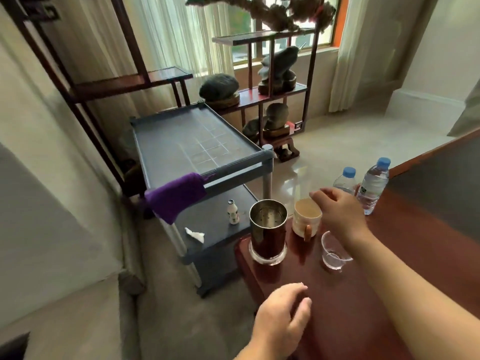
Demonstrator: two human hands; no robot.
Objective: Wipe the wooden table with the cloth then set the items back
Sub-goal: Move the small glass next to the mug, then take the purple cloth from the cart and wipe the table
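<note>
The right hand (337,216) hovers open just right of the mug (306,219) on the table (350,307); the left hand (283,315), fingers loose, holds nothing near the edge. The cloth (175,196) hangs on the cart (181,141) at left.

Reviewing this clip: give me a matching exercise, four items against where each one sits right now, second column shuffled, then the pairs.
Items
1. purple cloth
2. steel cup
3. small white bottle
4. clear glass cup

Places
A. lower shelf of the grey cart
B. wooden table, beneath the right forearm
C. draped over the cart's top rail
D. table's left end, on a glass coaster

Pairs: 1-C, 2-D, 3-A, 4-B
</note>
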